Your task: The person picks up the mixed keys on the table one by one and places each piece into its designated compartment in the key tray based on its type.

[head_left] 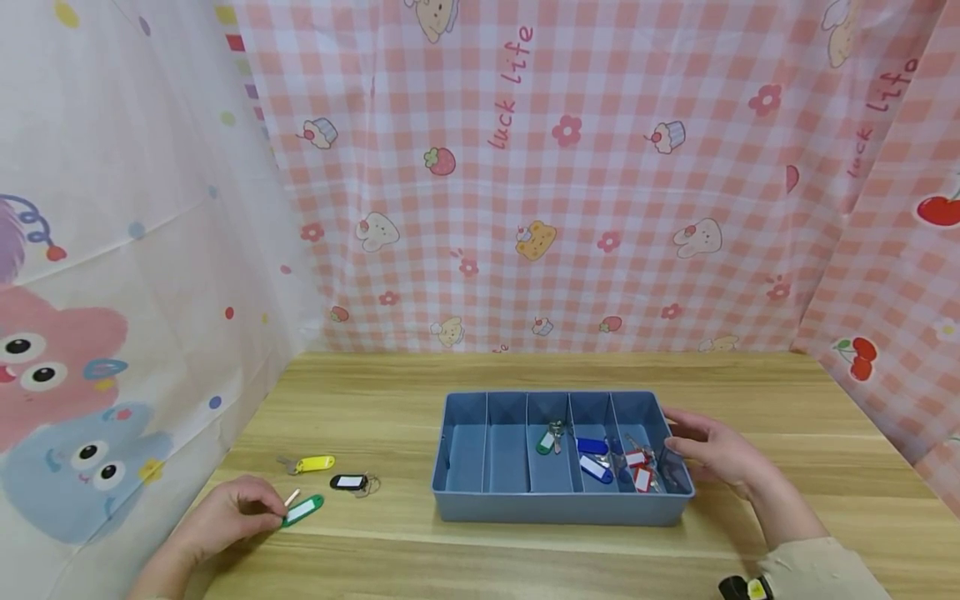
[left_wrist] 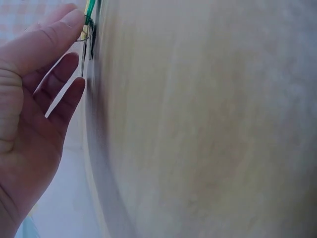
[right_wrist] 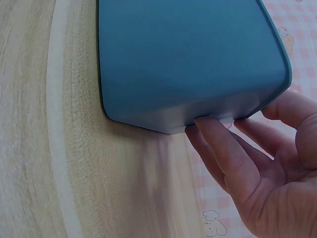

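Observation:
My left hand (head_left: 234, 515) pinches a green key tag (head_left: 303, 511) between thumb and fingertips, low over the left of the table. In the left wrist view, its ring and keys (left_wrist: 90, 42) hang by the fingertips. Close by lie a yellow key tag (head_left: 315, 464) with a key and a black key tag (head_left: 348, 482) with a ring. At the right end of a blue divided tray (head_left: 562, 507), my right hand (head_left: 716, 454) holds the end wall, thumb over the rim and fingers against the outside.
In the tray, a green key tag (head_left: 546, 442) with keys lies in the middle compartment. Blue tags (head_left: 595, 468) lie in the one right of it, red tags (head_left: 642, 478) in the rightmost. Printed cloth (head_left: 540, 192) hangs behind the wooden table (head_left: 375, 375) and along both sides.

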